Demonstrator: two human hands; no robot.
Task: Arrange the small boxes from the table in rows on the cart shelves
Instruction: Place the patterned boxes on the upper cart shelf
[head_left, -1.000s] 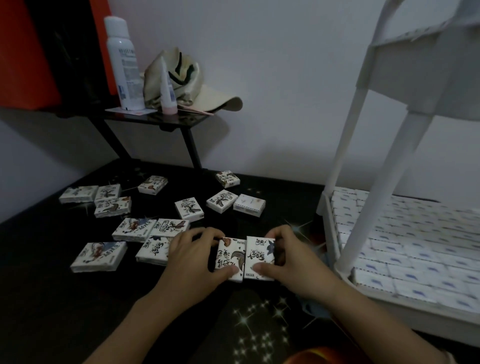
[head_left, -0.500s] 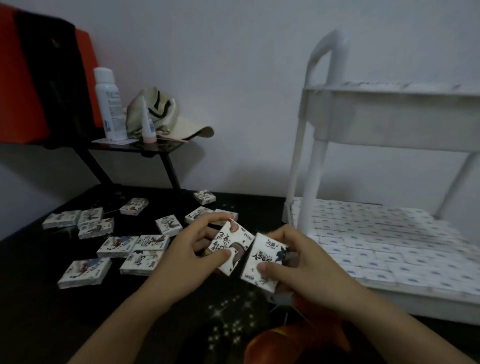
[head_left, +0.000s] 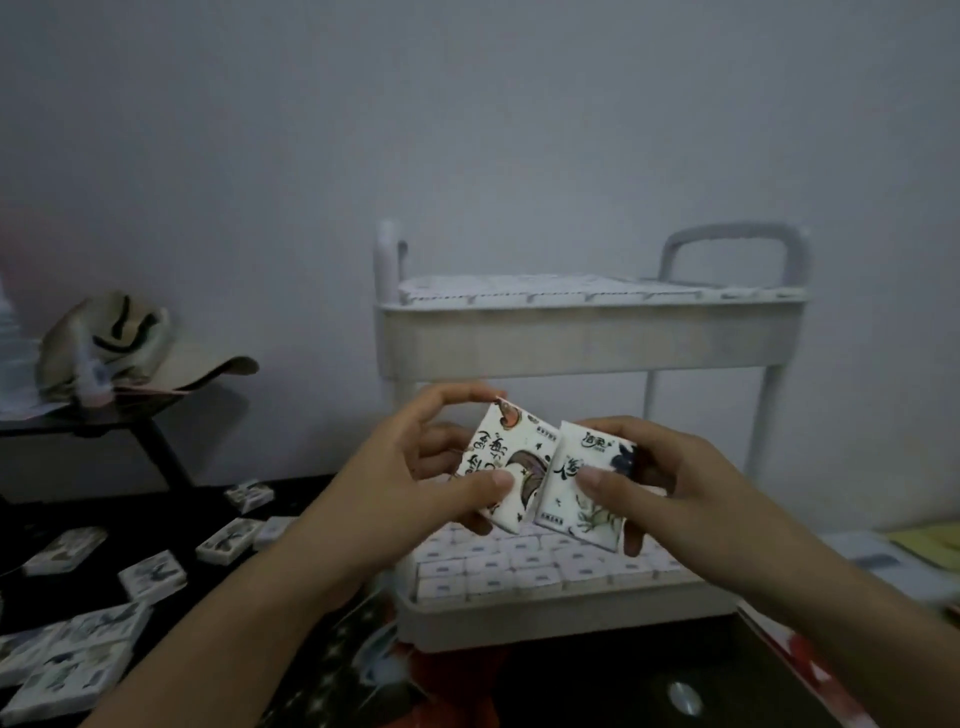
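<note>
My left hand (head_left: 410, 467) grips a small white box with ink drawings (head_left: 506, 457), thumb on its face. Edge to edge beside it, my right hand (head_left: 670, 483) holds a second small box (head_left: 587, 483). Both boxes are lifted in the air in front of the white cart (head_left: 582, 338). Rows of small boxes fill the cart's lower shelf (head_left: 519, 571), and more line its top shelf (head_left: 545, 288). Several loose boxes (head_left: 153, 574) lie on the dark table at the left.
A beige cap (head_left: 124, 348) and a small tube rest on a black side shelf (head_left: 78, 423) at the left. Papers (head_left: 883, 561) lie right of the cart. The plain wall is close behind the cart.
Both hands have lifted the two boxes off the table and carried them up and right, in front of the cart. My view has swung right, so the whole cart shows.
</note>
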